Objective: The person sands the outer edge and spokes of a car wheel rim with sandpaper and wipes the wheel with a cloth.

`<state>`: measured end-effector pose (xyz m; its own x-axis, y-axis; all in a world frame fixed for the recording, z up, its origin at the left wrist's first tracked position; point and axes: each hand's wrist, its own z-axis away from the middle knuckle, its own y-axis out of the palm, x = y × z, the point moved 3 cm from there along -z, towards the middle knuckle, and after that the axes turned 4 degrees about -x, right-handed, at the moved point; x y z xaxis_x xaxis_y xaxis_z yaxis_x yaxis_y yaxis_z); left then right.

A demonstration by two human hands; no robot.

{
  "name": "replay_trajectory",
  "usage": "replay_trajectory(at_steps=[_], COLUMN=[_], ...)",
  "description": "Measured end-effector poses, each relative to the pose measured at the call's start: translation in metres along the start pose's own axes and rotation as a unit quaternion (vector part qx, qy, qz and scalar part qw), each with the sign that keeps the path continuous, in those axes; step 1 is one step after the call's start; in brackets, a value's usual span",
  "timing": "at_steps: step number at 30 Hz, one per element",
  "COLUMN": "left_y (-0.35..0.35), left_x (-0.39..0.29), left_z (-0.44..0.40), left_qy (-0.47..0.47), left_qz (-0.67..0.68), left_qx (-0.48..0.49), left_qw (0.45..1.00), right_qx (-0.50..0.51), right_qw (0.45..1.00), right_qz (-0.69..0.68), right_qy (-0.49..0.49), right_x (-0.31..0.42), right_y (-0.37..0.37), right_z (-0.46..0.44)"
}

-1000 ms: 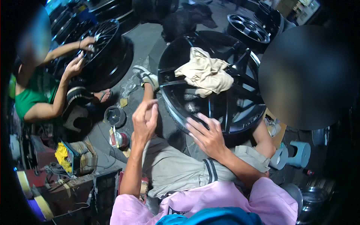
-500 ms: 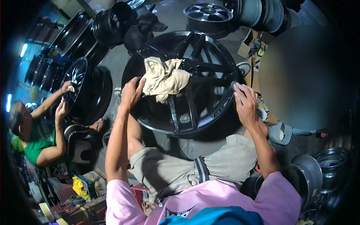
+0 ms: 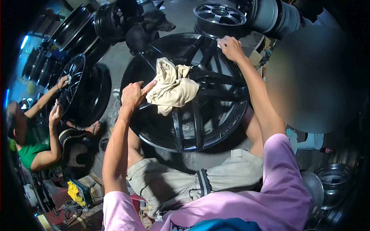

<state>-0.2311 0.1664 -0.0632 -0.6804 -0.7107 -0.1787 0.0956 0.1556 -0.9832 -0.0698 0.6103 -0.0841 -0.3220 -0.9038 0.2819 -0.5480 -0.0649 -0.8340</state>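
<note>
A large black wheel rim (image 3: 221, 79) with wide spokes lies face up before my knees. A crumpled cream cloth (image 3: 175, 90) rests on its spokes, left of the hub. My left hand (image 3: 133, 94) grips the rim's left edge, its thumb reaching to the cloth. At the far right edge, my right hand (image 3: 231, 48) is closed, pinching a small pale piece whose kind I cannot make out against the rim. Its fingertips are partly hidden.
A black dog (image 3: 148, 29) is just beyond the rim. Another rim (image 3: 219, 14) lies behind, with more stacked at both sides. On the left, a person in a green shirt (image 3: 38, 144) works on a spoked rim (image 3: 73, 79). A cardboard box (image 3: 256, 57) stands at right.
My right hand has moved along the rim from its right side to the far right edge. The rim and cloth sit slightly lower in view. My left hand still holds the left edge.
</note>
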Motion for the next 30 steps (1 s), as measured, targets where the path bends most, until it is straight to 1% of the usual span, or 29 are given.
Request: replay_trajectory(at_steps=[1,2,4,6,7,8,9,10,11,12,14,15,16,17,18,19,20,21,22,24,25,26,27,28,29,30], left_y=[-0.009,-0.008,-0.002,0.009,0.025,0.038,0.022,0.038,0.054,0.06,0.071,0.073,0.068,0.063,0.051,0.041,0.037,0.034,0.031,0.026,0.015,0.005,0.003,0.005,0.009,0.005], left_x=[-0.008,-0.007,-0.003,0.007,0.019,0.032,0.016,0.03,0.044,0.048,0.055,0.056,0.051,0.046,0.035,0.027,0.023,0.021,0.019,0.015,0.009,0.003,0.003,0.005,0.008,0.005], left_z=[0.003,0.003,0.002,0.005,-0.005,-0.016,-0.003,-0.012,-0.02,-0.023,-0.029,-0.031,-0.029,-0.026,-0.021,-0.016,-0.013,-0.01,-0.009,-0.006,0.0,0.007,0.008,0.006,0.004,0.008], left_qy=[0.016,0.016,0.041,0.167,0.122,0.073,0.161,0.147,0.133,0.128,0.118,0.116,0.115,0.114,0.111,0.107,0.107,0.088,0.077,0.041,0.026,0.002,-0.002,0.016,0.003,-0.012], left_qz=[-0.025,-0.021,-0.031,-0.128,-0.108,-0.088,-0.125,-0.122,-0.119,-0.116,-0.112,-0.105,-0.101,-0.097,-0.1,-0.105,-0.109,-0.052,-0.031,-0.008,-0.002,0.004,0.005,0.014,0.021,0.027], left_qx=[0.025,0.028,-0.009,-0.032,-0.011,0.006,-0.018,-0.014,-0.011,-0.018,-0.031,-0.038,-0.043,-0.049,-0.031,-0.011,-0.013,-0.035,-0.045,-0.051,-0.049,-0.044,-0.041,-0.051,-0.05,-0.048], left_qw=[0.999,0.999,0.999,0.977,0.987,0.993,0.979,0.982,0.984,0.985,0.986,0.987,0.987,0.987,0.988,0.989,0.988,0.994,0.996,0.998,0.998,0.999,0.999,0.998,0.999,0.998], right_qx=[0.005,0.008,0.017,0.01,0.001,-0.018,-0.059,-0.069,-0.089,-0.092,-0.111,-0.089,-0.081,-0.098,-0.111,-0.104,-0.086,-0.058,-0.031,-0.061,-0.054,-0.073,-0.052,-0.033,-0.034,-0.037], right_qw=[1.0,1.0,0.998,0.998,0.997,0.998,0.998,0.994,0.995,0.995,0.992,0.991,0.993,0.99,0.987,0.985,0.979,0.978,0.976,0.952,0.949,0.944,0.944,0.943,0.917,0.92], right_qz=[0.0,0.022,0.056,0.048,0.074,0.039,0.032,0.076,0.044,0.029,0.025,0.029,0.037,-0.001,-0.051,-0.073,-0.106,-0.128,-0.149,-0.208,-0.201,-0.214,-0.192,-0.168,-0.211,-0.211], right_qy=[0.0,-0.018,-0.031,-0.036,-0.024,-0.035,0.015,-0.027,-0.025,0.02,0.054,0.097,0.08,0.103,0.108,0.115,0.152,0.154,0.153,0.218,0.238,0.24,0.263,0.286,0.337,0.328], right_x=[0.005,0.01,0.007,-0.003,-0.008,0.003,0.002,0.005,0.025,0.045,0.07,0.108,0.122,0.146,0.162,0.178,0.198,0.197,0.191,0.165,0.152,0.141,0.131,0.122,0.111,0.109], right_y=[0.002,0.0,-0.012,-0.033,-0.044,-0.067,-0.078,-0.088,-0.107,-0.122,-0.126,-0.142,-0.142,-0.148,-0.147,-0.147,-0.156,-0.154,-0.151,-0.143,-0.148,-0.155,-0.163,-0.17,-0.164,-0.157], right_z=[-0.004,-0.008,0.001,0.03,0.051,0.08,0.111,0.143,0.173,0.2,0.257,0.274,0.296,0.311,0.326,0.341,0.348,0.356,0.365,0.374,0.373,0.369,0.364,0.359,0.361,0.358])
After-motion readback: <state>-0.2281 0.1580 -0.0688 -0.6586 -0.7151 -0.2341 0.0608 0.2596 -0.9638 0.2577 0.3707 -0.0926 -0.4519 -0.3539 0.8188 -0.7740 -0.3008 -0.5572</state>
